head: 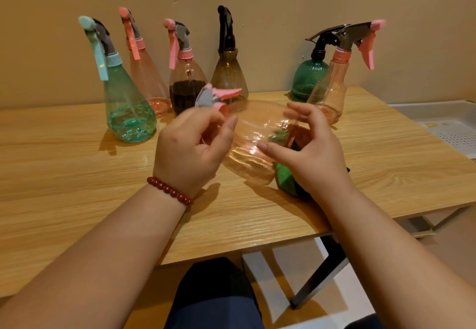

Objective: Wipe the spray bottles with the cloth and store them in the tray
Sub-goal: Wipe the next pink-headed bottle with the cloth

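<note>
Left hand (190, 148) grips the neck of a tilted pink bottle (252, 143) above the surface (64, 174); right hand (314, 148) clasps its body over the cloth (283, 178). Behind, a standing bottle (186, 94) holds dark liquid. Tray (450, 133) lies far right.
</note>
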Tool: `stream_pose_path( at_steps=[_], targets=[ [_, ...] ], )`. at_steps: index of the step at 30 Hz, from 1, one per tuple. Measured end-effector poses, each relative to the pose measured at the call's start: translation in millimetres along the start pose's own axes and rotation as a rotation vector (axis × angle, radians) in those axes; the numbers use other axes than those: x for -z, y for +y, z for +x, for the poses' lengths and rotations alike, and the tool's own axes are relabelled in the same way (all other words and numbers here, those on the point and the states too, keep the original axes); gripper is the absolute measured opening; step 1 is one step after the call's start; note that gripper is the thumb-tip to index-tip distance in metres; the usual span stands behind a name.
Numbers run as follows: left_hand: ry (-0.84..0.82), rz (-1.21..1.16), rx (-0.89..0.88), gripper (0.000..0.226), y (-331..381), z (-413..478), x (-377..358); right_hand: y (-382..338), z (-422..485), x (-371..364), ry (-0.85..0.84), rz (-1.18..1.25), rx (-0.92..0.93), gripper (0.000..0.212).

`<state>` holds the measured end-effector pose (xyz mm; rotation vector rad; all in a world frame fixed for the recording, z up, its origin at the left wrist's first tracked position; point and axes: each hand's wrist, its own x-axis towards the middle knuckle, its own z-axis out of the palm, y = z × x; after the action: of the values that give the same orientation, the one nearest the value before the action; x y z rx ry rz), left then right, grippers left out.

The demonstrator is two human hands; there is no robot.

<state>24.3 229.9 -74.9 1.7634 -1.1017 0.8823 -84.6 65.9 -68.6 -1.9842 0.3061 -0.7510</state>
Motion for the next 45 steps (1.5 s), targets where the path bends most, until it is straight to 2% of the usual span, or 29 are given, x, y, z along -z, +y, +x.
stream_pose_path(
  at_steps=[2, 4, 6, 9, 12, 14, 17, 19, 24, 30, 34, 38, 45],
  targets=[
    [-0.126, -0.037, 0.175, 0.041, 3.6, -1.1, -0.7, 1.7, -0.4, 0.0, 0.068, 0.07, 0.015, 0.079],
    [-0.275, -0.135, 0.485, 0.062, 7.7, 0.0, -3.1, 2.0, -1.9, -1.5, 0.099, 0.125, 0.04, 0.078],
    [-0.352, -0.313, 0.708, 0.08, 9.9, 3.7, -8.2, 2.2, -2.9, -3.9, 0.098, 0.145, 0.06, 0.076],
    [-0.383, -0.581, 0.839, 0.086, 11.9, 12.7, -14.5, 3.6, -2.4, -7.2, 0.067, 0.128, 0.059, 0.08],
    [-0.385, -0.644, 0.91, 0.098, 12.1, 22.8, -16.7, 3.9, 0.3, -10.0, 0.029, 0.024, 0.064, 0.088],
    [-0.362, -0.646, 0.954, 0.088, 14.3, 31.5, -20.2, 4.0, 2.2, -12.4, 0.005, -0.023, 0.067, 0.087],
    [-0.342, -0.544, 0.912, 0.053, 15.5, 41.4, -27.6, 5.0, 5.1, -10.1, -0.039, -0.112, 0.055, 0.084],
    [-0.342, -0.443, 0.848, 0.044, 14.6, 45.6, -32.0, 5.4, 8.0, -0.3, -0.058, -0.191, 0.035, 0.082],
    [-0.333, -0.282, 0.787, 0.071, 11.4, 50.8, -50.6, 9.1, 21.5, 23.8, 0.059, -0.236, 0.034, 0.064],
    [-0.36, -0.203, 0.736, 0.062, 8.3, 63.5, -84.6, 19.8, 45.3, 34.4, 0.194, -0.26, -0.053, 0.046],
    [-0.353, -0.167, 0.734, 0.065, 4.5, 68.1, -110.8, 25.8, 62.7, 34.8, 0.174, -0.216, -0.102, 0.042],
    [-0.339, -0.147, 0.757, 0.079, -5.4, 77.4, -130.2, 35.6, 70.7, 35.1, 0.212, -0.185, -0.057, 0.034],
    [-0.336, -0.09, 0.735, 0.072, -19.6, 87.8, -153.4, 58.2, 73.8, 36.0, 0.198, -0.183, -0.008, 0.034]
  ],
)
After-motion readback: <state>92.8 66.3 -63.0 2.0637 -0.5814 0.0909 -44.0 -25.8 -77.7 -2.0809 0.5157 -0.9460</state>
